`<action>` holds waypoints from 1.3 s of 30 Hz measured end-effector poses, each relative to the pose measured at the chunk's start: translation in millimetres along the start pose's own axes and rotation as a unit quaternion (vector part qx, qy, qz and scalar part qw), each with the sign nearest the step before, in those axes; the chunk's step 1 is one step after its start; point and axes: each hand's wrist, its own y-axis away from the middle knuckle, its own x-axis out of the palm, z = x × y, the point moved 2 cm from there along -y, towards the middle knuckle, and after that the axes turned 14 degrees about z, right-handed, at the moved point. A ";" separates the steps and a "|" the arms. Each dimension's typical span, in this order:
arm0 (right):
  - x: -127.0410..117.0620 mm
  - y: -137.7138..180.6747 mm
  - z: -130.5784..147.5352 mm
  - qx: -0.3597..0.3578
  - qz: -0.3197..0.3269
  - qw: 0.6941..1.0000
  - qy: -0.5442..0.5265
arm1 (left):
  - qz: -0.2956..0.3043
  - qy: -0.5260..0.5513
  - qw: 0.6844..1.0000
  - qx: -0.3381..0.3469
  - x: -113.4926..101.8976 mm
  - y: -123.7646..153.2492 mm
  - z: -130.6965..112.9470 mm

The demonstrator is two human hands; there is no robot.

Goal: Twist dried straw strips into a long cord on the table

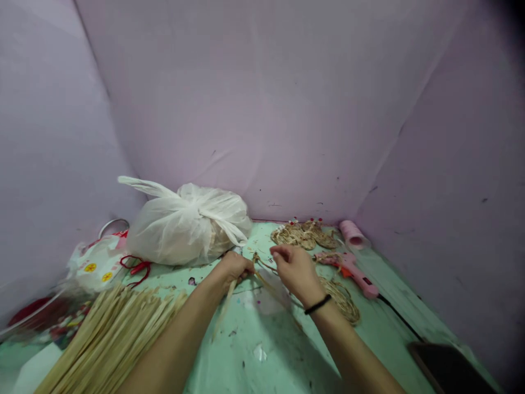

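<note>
My left hand (pixel 238 266) is closed in a pinch on pale straw strips, with a loose end (pixel 225 311) hanging below it toward me. Just right of its fingertips is a small knotted bit (pixel 256 257) of straw. From there a thin twisted straw cord (pixel 267 266) runs to my right hand (pixel 294 271), whose fingers are curled around it; the exact grip is partly hidden. Another flat strip (pixel 268 286) slants down to the right between my hands, blurred. Coiled straw cord (pixel 342 300) lies beside my right wrist.
A pile of straw strips (pixel 110 334) lies front left. Behind stand a tied white plastic bag (pixel 176 230) and a smaller printed bag (pixel 96 268). Braided straw pieces with pins (pixel 301 235), a pink thread spool (pixel 353 234), a corded pink glue gun (pixel 348 269) and a dark flat device (pixel 449 366) are right.
</note>
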 end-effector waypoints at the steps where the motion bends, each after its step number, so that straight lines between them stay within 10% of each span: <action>1: 7.7 -3.6 0.7 0.050 0.060 0.993 -0.089 | 0.011 0.005 1.000 -0.015 -0.8 0.5 -0.6; 9: 40.4 -11.0 6.5 0.162 0.204 0.910 -0.324 | 0.069 0.056 0.995 -0.044 -2.4 0.9 -0.9; 25: 36.5 -21.0 -19.7 0.122 0.156 0.941 -0.275 | 0.089 -0.032 0.994 0.049 -4.8 0.2 5.7; 39: 48.2 -30.1 -37.6 0.023 0.139 0.977 -0.163 | -0.048 -0.110 0.989 0.083 3.1 -9.0 6.3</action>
